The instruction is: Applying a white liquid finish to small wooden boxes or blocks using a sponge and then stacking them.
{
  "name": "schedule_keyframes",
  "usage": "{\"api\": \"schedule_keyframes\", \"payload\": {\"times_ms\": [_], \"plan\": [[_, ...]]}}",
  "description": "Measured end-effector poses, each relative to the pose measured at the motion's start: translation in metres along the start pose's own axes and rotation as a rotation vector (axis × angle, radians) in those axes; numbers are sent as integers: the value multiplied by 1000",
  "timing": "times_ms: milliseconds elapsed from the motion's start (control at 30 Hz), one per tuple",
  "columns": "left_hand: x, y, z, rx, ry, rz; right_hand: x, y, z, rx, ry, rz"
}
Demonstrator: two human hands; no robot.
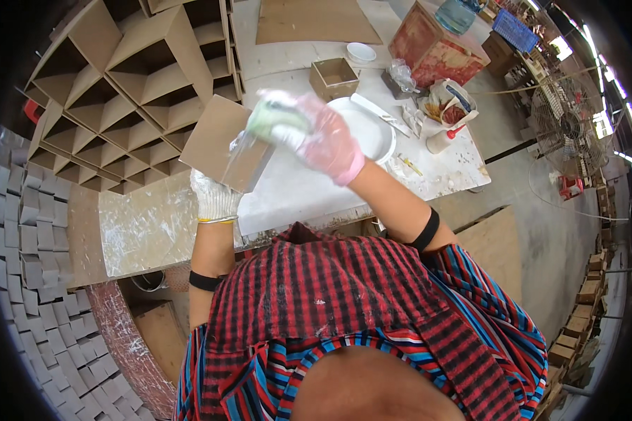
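A white-topped worktable is filling the middle of the view. Toward 10 o'clock a large stack of open brown boxes is standing, cells facing the person. Just inside it, also at 10 o'clock, the brown box piece being worked is leaning at a tilt, its broad flat face showing. Toward 1 o'clock a white oval tray is resting on the table, partly hidden by the right arm.

At 12 o'clock the right hand, gloved in pink, is hanging over the table, blurred. At 9 o'clock the left hand, in a white knit glove, is sitting against the box piece's lower edge, apparently supporting it; its fingers are hiding behind the piece, so I cannot tell how far they are opening or gripping. The right fingers are curling closed around a smaller pale green wad, beside the piece's right edge; blur is concealing whether they are touching.

The step in hand seems to be wiping or coating the piece, and the next move is probably calling for steady left-hand support and even pressure from the wad.
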State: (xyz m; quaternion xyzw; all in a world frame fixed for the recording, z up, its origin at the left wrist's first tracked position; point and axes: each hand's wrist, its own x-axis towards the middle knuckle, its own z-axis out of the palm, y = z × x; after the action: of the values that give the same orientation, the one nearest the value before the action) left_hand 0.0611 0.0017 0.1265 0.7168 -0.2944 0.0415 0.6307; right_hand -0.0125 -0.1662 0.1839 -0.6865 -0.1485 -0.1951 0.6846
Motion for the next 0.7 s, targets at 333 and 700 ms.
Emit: {"api": "schedule_keyframes", "payload": {"times_ms": [333,700], "plan": [[14,3,2,175,86,43,5,-22,-9,-733,69,-248],[10,-7,6,-1035,78,-427,-14,-17,16,-965,-310,-302]]}}
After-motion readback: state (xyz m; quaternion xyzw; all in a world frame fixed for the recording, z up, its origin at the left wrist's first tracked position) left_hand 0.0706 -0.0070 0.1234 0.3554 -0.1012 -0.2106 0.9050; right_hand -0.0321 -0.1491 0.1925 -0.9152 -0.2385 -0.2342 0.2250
